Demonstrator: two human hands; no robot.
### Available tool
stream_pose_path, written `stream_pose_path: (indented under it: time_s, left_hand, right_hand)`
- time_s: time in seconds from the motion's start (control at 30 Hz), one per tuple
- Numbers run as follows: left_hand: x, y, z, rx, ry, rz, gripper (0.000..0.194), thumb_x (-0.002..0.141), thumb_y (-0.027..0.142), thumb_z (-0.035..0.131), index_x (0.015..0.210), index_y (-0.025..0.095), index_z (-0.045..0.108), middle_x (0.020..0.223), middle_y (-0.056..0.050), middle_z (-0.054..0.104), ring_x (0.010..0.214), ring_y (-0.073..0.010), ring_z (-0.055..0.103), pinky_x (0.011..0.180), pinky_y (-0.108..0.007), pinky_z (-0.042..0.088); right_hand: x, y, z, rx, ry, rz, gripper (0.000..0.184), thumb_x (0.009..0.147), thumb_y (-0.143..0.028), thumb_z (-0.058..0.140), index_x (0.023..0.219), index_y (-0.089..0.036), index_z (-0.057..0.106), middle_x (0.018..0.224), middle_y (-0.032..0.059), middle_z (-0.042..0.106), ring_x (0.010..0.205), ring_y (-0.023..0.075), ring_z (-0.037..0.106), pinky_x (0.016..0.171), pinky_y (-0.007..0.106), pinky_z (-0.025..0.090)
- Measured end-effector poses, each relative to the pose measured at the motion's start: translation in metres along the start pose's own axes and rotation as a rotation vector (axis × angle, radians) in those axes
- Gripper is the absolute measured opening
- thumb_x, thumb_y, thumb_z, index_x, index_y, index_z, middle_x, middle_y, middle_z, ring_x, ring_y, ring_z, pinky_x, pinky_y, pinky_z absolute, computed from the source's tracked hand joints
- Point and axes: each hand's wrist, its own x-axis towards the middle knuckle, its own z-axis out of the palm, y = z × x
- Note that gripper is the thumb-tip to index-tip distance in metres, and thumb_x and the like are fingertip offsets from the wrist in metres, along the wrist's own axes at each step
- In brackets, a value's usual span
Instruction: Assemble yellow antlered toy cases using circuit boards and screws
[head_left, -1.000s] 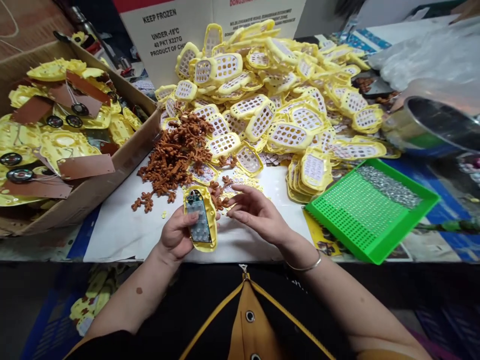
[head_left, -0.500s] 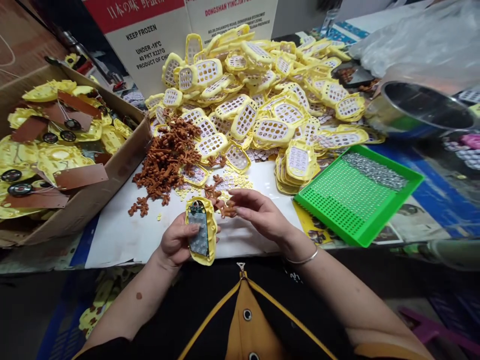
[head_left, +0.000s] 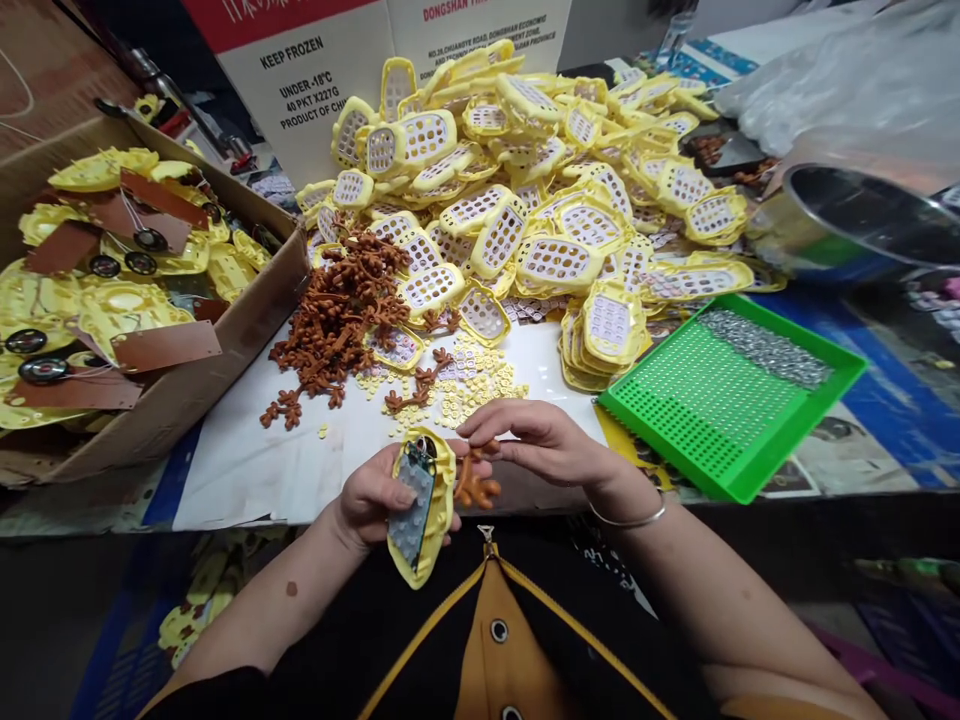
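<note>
As a left hand (head_left: 367, 505) gripped a yellow shell (head_left: 433, 535) over the tabletop's (head_left: 240, 455) near edge, thumb pressed on the grey keypad (head_left: 411, 510) inside, the right hand (head_left: 555, 445) held its fingers narrow on a brown branching pc. (head_left: 478, 485) just right of the shell. Whether pc. and shell touched, couldn't tell. The shell was tilted, open side up, w/ a strip of circuit board showing beside the keypad.

Beyond the hands, loose brown pcs. (head_left: 416, 390) lay near small yellow bits (head_left: 480, 390); a thick brown heap (head_left: 337, 310) stood far left of these. A big mound of yellow covers (head_left: 555, 215), w/ rows of holes, filled the far middle, and a short stack of covers (head_left: 604, 335) sat at its near right side. Right of the stack: a green basket (head_left: 675, 395) w/ small metal parts (head_left: 772, 345) along its far side, & a metal bowl (head_left: 772, 230) farther off. At left, a cardboard box (head_left: 225, 370) held yellow housings (head_left: 127, 305), brown boards & wired black discs; a "KEEP FROZEN" carton (head_left: 296, 75) stood at far left-center.
</note>
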Motion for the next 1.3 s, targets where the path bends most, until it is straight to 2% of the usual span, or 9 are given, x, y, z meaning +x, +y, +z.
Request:
stream_pose_path:
  time_s: [0.13,0.2,0.3,0.53,0.67,0.87,1.07,1.17,1.3]
  left_hand:
    - [0.006,0.003,0.002,0.119,0.226,0.103,0.046,0.059,0.018,0.080,0.103,0.011,0.068,0.099,-0.015,0.074,0.073,-0.0224,0.071,0.067,-0.031,0.057]
    - [0.011,0.003,0.006,0.213,0.371,0.130,0.038,0.061,0.016,0.080,0.096,0.009,0.068,0.089,-0.014,0.074,0.072,-0.0198,0.070,0.068,-0.028,0.055]
    - [0.016,0.001,0.011,0.285,0.448,0.133,0.040,0.058,0.016,0.083,0.094,0.010,0.066,0.084,-0.010,0.074,0.071,-0.0188,0.068,0.068,-0.028,0.054]
    - [0.018,-0.002,0.016,0.339,0.418,0.129,0.042,0.057,0.018,0.084,0.094,0.013,0.066,0.081,-0.006,0.072,0.069,-0.0176,0.066,0.067,-0.029,0.051]
    - [0.019,-0.001,0.015,0.364,0.419,0.134,0.043,0.056,0.020,0.085,0.095,0.013,0.065,0.078,-0.005,0.071,0.066,-0.0163,0.064,0.065,-0.028,0.050]
    - [0.021,0.000,0.015,0.404,0.429,0.110,0.046,0.055,0.021,0.085,0.095,0.013,0.065,0.078,-0.005,0.070,0.065,-0.0158,0.063,0.064,-0.027,0.049]
    - [0.024,0.001,0.015,0.389,0.399,0.110,0.043,0.054,0.021,0.085,0.091,0.012,0.065,0.073,-0.003,0.069,0.059,-0.0136,0.060,0.059,-0.025,0.047]
    - [0.026,0.001,0.011,0.409,0.390,0.085,0.044,0.053,0.023,0.085,0.090,0.012,0.064,0.072,-0.003,0.068,0.057,-0.0128,0.059,0.058,-0.025,0.046]
    - [0.028,0.000,0.009,0.444,0.396,0.027,0.046,0.053,0.024,0.084,0.091,0.011,0.063,0.072,-0.002,0.067,0.058,-0.0129,0.059,0.058,-0.025,0.045]
  right_hand:
    - [-0.005,0.007,0.012,0.266,0.523,0.184,0.012,0.085,-0.030,0.069,0.097,-0.028,0.069,0.088,-0.0004,0.069,0.076,0.0103,0.064,0.068,0.024,0.054]
    - [-0.007,0.007,0.016,0.361,0.579,0.295,0.025,0.080,-0.033,0.074,0.103,-0.028,0.068,0.077,-0.0027,0.066,0.064,0.0090,0.060,0.060,0.023,0.052]
    - [-0.006,0.004,0.020,0.379,0.531,0.413,0.028,0.075,-0.036,0.078,0.099,-0.023,0.071,0.077,-0.0007,0.067,0.066,0.0096,0.060,0.063,0.025,0.052]
    - [-0.003,0.004,0.025,0.330,0.508,0.468,0.030,0.070,-0.038,0.081,0.095,-0.023,0.073,0.085,0.0009,0.072,0.077,0.0126,0.065,0.076,0.029,0.054]
    - [-0.005,0.005,0.022,0.173,0.451,0.434,0.026,0.076,-0.037,0.075,0.098,-0.022,0.072,0.089,0.0024,0.072,0.081,0.0145,0.066,0.078,0.032,0.054]
    - [-0.004,-0.002,0.014,-0.197,0.303,0.232,0.010,0.085,-0.024,0.064,0.093,-0.021,0.068,0.088,0.0044,0.069,0.081,0.0152,0.064,0.077,0.032,0.053]
    - [-0.002,0.001,0.014,-0.256,0.320,0.281,0.009,0.084,-0.021,0.062,0.092,-0.019,0.065,0.086,0.0041,0.068,0.078,0.0148,0.062,0.072,0.030,0.051]
    - [-0.004,0.010,0.012,-0.158,0.304,0.315,0.010,0.082,-0.027,0.065,0.088,-0.019,0.065,0.082,0.0034,0.067,0.075,0.0146,0.060,0.071,0.031,0.051]
    - [-0.002,0.013,0.004,0.254,0.209,0.499,0.031,0.075,-0.038,0.074,0.099,-0.019,0.065,0.091,0.0029,0.068,0.081,0.0141,0.063,0.075,0.030,0.053]
